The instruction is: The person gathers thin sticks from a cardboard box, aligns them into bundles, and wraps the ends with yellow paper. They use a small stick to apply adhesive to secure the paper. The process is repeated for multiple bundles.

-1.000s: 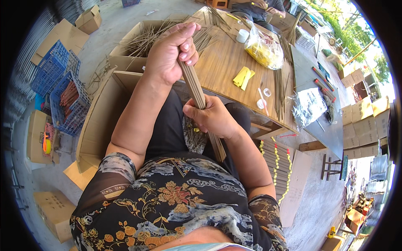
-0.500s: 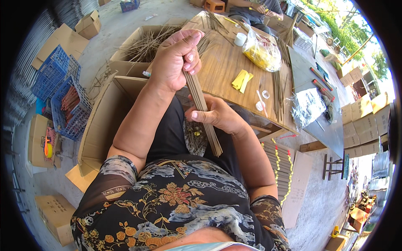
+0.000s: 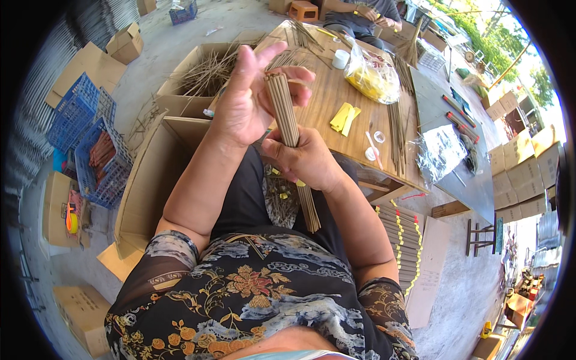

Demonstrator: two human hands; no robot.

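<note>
A bundle of thin brown incense sticks stands tilted over my lap, its lower end toward my body. Wrapped round its middle are the fingers of my right hand, holding it. My left hand is beside the top end, fingers spread apart and palm facing the sticks; whether the palm touches them I cannot tell. On the wooden table ahead lie yellow paper strips.
An open carton with loose sticks stands left of the table, with another open carton nearer me. A plastic bag with yellow contents sits on the table. Banded stick bundles lie at right. Another person sits across.
My left hand has let go of the bundle's top and spread its fingers. My right hand has closed round the middle, and the bundle's upper end now shows.
</note>
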